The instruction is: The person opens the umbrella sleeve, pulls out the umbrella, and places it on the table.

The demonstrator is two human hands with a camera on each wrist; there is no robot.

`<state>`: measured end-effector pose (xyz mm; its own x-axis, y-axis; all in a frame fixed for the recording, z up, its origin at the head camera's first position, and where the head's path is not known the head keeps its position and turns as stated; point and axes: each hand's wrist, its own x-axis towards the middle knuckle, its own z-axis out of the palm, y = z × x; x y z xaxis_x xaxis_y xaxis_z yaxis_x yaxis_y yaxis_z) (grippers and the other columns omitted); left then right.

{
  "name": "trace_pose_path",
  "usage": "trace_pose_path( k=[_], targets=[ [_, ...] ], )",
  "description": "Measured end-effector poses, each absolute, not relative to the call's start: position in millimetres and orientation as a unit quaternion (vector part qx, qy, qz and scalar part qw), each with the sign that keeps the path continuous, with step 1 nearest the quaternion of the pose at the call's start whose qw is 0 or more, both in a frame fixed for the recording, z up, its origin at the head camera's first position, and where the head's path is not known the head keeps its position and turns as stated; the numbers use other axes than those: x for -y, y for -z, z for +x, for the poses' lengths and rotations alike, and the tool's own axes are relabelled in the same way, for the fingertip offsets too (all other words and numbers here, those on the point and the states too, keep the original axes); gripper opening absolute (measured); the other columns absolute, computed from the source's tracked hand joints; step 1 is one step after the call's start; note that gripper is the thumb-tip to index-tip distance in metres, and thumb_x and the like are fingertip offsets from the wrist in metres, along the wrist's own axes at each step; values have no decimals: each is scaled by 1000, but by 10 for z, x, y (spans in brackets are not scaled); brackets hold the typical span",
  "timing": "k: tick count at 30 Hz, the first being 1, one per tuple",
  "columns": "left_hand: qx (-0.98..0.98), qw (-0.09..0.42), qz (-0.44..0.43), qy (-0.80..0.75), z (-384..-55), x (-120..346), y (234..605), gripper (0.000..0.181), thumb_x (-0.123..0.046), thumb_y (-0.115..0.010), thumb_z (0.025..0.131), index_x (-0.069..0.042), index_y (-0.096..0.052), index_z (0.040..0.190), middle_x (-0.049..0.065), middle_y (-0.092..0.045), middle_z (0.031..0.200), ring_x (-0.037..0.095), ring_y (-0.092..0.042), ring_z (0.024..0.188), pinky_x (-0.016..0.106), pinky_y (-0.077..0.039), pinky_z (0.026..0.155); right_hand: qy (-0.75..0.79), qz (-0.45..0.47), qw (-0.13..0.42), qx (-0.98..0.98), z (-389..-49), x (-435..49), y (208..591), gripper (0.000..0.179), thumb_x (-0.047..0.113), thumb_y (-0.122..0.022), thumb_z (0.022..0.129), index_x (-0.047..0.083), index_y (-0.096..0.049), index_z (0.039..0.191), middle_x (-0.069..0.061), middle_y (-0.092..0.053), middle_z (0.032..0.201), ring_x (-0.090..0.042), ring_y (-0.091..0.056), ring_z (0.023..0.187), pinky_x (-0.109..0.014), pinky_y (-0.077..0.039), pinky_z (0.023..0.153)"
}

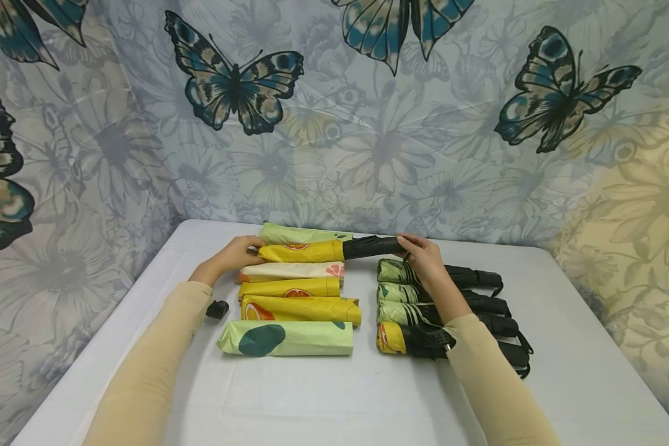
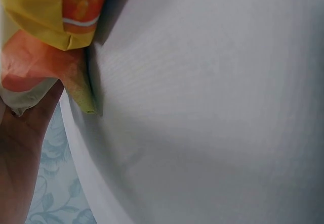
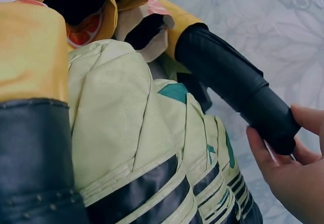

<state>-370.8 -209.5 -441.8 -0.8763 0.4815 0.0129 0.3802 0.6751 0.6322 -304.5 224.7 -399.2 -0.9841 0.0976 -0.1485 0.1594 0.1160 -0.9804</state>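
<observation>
A black folded umbrella [image 1: 370, 246] sticks out of the right end of a yellow sleeve [image 1: 314, 252] printed with an orange slice. My right hand [image 1: 422, 253] pinches the umbrella's bare end between thumb and fingers, which the right wrist view shows up close. At the other end, my left hand [image 1: 236, 254] grips the yellow sleeve's left tip. In the left wrist view, only part of that hand [image 2: 23, 148] shows, beside a white-and-coral sleeve [image 2: 38, 64]. That cream sleeve with grapefruit print [image 1: 290, 272] lies just in front of the held one.
Behind the held sleeve is a light green sleeve [image 1: 295, 234]. Two yellow sleeves [image 1: 287, 288] and a green leaf-print one [image 1: 318, 339] lie nearer me. Several folded umbrellas [image 1: 393, 291] lie in a row on the right, under my right forearm. A patterned cloth [image 1: 334, 167] hangs behind the white table [image 1: 334, 402].
</observation>
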Motion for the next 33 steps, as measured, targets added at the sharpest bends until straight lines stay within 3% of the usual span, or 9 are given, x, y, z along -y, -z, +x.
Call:
trace_pose_path(
  k=[4, 8, 13, 16, 20, 24, 30, 33],
  targets=[
    [-912, 75, 236, -326, -3707, 2087, 4405, 26, -5, -69, 89, 0, -67, 114, 21, -63, 124, 40, -57, 122, 43, -54, 99, 665, 84, 14, -742, -3026, -2258, 3992, 56, 35, -56, 99, 7, -44, 147, -10, -48, 139, -2, -61, 86, -17, -43, 73],
    [-912, 69, 239, -326, -3711, 2083, 4407, 24, -5, -69, 89, -1, -68, 112, 21, -63, 123, 40, -58, 121, 44, -54, 98, 680, 84, 10, -729, -3015, -2267, 3994, 55, 33, -55, 100, 8, -43, 147, -12, -42, 148, -2, -61, 87, -20, -44, 83],
    [-911, 67, 243, -326, -3732, 2079, 4427, 23, -5, -69, 89, -2, -69, 111, 20, -63, 122, 40, -58, 120, 43, -54, 98, 691, 95, 5, -717, -3015, -2276, 3981, 55, 32, -57, 99, 8, -44, 146, -2, -52, 129, -1, -64, 87, -22, -44, 88],
    [-911, 64, 245, -324, -3737, 2075, 4436, 20, -6, -70, 89, -3, -70, 109, 19, -64, 121, 39, -59, 119, 43, -55, 97, 697, 100, 2, -710, -3011, -2287, 3976, 54, 31, -58, 98, 8, -45, 146, 4, -54, 116, -1, -65, 85, -22, -44, 83],
    [-912, 55, 246, -323, -3735, 2078, 4441, 16, -6, -71, 88, -5, -71, 104, 17, -65, 118, 36, -59, 117, 44, -55, 97, 697, 101, 1, -710, -3006, -2312, 3990, 54, 31, -56, 99, 8, -44, 146, 0, -51, 129, 0, -65, 84, -21, -45, 90],
    [-912, 47, 252, -320, -3736, 2090, 4447, 14, -6, -70, 88, -4, -71, 102, 18, -66, 117, 36, -59, 116, 46, -53, 99, 707, 111, 1, -699, -3014, -2347, 4005, 55, 31, -56, 100, 7, -43, 147, -5, -44, 141, -1, -66, 86, -27, -42, 108],
    [-915, 56, 241, -319, -3725, 2115, 4428, 12, -4, -68, 89, -1, -71, 100, 21, -65, 120, 39, -57, 119, 48, -52, 100, 731, 132, -18, -669, -3007, -2487, 3985, 57, 27, -56, 99, 5, -39, 149, 4, -50, 125, -3, -63, 87, -30, -40, 112],
    [-914, 66, 237, -323, -3726, 2120, 4425, 10, -4, -68, 89, -1, -70, 99, 21, -64, 120, 39, -56, 120, 47, -53, 99, 721, 130, -20, -680, -2985, -2547, 3964, 58, 29, -56, 100, 5, -37, 149, 5, -52, 124, -2, -62, 86, -29, -43, 108]
  ],
)
